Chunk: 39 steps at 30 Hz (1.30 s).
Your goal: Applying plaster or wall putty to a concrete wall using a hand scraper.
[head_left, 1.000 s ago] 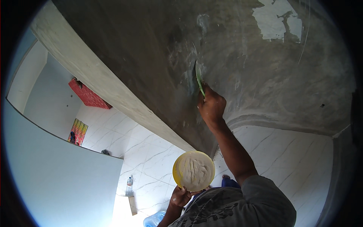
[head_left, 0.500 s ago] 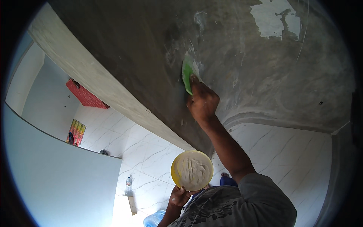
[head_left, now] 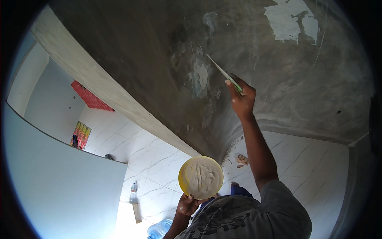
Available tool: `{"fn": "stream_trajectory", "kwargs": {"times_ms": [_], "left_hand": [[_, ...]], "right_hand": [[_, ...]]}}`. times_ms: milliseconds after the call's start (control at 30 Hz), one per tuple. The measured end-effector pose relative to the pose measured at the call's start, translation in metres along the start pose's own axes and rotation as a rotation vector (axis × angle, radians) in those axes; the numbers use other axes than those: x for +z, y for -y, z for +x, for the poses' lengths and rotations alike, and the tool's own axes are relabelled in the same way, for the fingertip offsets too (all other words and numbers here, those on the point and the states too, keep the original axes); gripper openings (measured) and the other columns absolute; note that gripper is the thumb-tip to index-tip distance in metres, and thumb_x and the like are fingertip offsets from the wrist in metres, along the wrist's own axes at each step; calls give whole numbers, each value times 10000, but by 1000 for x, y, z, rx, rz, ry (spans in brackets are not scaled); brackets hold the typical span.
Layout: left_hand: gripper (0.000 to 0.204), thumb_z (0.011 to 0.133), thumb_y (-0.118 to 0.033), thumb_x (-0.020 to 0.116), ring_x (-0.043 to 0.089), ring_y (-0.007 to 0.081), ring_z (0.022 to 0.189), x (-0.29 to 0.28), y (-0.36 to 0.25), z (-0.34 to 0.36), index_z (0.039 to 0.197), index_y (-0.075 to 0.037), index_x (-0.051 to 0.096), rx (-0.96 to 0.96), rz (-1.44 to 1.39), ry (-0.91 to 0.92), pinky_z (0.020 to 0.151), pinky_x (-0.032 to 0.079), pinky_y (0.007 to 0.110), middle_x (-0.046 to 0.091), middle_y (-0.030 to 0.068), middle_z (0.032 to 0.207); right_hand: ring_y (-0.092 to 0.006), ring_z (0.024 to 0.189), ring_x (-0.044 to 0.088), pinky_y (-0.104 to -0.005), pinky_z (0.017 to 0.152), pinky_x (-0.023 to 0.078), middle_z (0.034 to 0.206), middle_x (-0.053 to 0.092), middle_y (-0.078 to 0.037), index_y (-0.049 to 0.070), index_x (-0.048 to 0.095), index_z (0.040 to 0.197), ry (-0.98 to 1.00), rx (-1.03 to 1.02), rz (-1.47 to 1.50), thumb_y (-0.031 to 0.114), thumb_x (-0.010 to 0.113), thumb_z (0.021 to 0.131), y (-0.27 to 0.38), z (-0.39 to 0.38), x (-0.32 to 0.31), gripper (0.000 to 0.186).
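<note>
In my right hand (head_left: 243, 98) is a green putty scraper (head_left: 229, 76), gripped at its near end and seen almost edge-on, with pale filler along it. Its tip points up and to the left, towards the grey plastered wall (head_left: 159, 71); whether it touches I cannot tell. Left of the scraper, a wet patch of filler (head_left: 201, 75) lies on the wall. Low in front of my body, my left hand (head_left: 188, 204) holds the rim of a yellow bowl (head_left: 181, 184). Pale, ridged filler paste (head_left: 202, 178) covers the inside of the bowl.
A pale wall edge (head_left: 99, 75) runs diagonally at left, beyond which lie a red mattress-like block (head_left: 92, 96) and a colourful mat (head_left: 81, 134). A water bottle (head_left: 133, 192) and a large blue water jug (head_left: 160, 228) are at lower left. Debris (head_left: 242, 160) lies on the tiled floor (head_left: 302, 167).
My right hand has moved right and slightly down, turning the scraper from nearly flat on the wall to edge-on. A filler patch now shows where the scraper was. The bowl has hardly moved.
</note>
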<state>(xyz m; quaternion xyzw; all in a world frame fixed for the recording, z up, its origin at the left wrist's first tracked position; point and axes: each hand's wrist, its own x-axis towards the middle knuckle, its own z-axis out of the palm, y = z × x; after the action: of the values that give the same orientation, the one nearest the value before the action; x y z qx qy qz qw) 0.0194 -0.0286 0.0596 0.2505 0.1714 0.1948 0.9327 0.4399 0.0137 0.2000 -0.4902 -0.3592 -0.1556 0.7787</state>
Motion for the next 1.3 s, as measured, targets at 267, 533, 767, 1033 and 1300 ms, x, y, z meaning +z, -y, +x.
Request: {"fn": "stream_trajectory", "kwargs": {"times_ms": [267,533,767,1033,1300], "left_hand": [[615,941,-153,650,530,414,1272,7,8,2,1454,2,348,6,-12,-22,1041,463,598,486,229,1417],[683,922,-199,689,501,421,1298,4,4,-2,1472,-23,324,5,26,-39,1054,435,632,458,203,1449],[711,901,-201,716,505,425,1294,0,3,-1,1467,-18,327,-13,24,-72,1054,438,629,456,213,1445],[608,928,-164,673,535,398,1274,6,-1,4,1436,-5,380,-43,-5,-13,1032,473,601,497,220,1414],[615,922,-157,680,535,397,1274,-1,-5,0,1439,-13,380,-43,-2,-5,1032,474,599,504,215,1408]], "right_hand": [[-95,805,686,-242,691,519,947,760,-91,24,734,1096,79,102,47,111,738,897,-40,12,21,218],[-95,914,670,-236,830,512,1016,750,-93,-25,705,1130,126,87,53,59,705,916,-46,-5,24,230],[-92,887,672,-234,806,512,998,753,-91,-27,705,1128,115,116,71,55,696,921,-41,-21,23,222],[-91,863,666,-234,793,507,979,752,-78,-20,709,1127,44,135,74,87,709,919,-42,-43,28,234],[-85,868,653,-231,793,498,979,748,-80,-34,705,1128,0,167,70,84,709,920,-40,-60,33,239]]}}
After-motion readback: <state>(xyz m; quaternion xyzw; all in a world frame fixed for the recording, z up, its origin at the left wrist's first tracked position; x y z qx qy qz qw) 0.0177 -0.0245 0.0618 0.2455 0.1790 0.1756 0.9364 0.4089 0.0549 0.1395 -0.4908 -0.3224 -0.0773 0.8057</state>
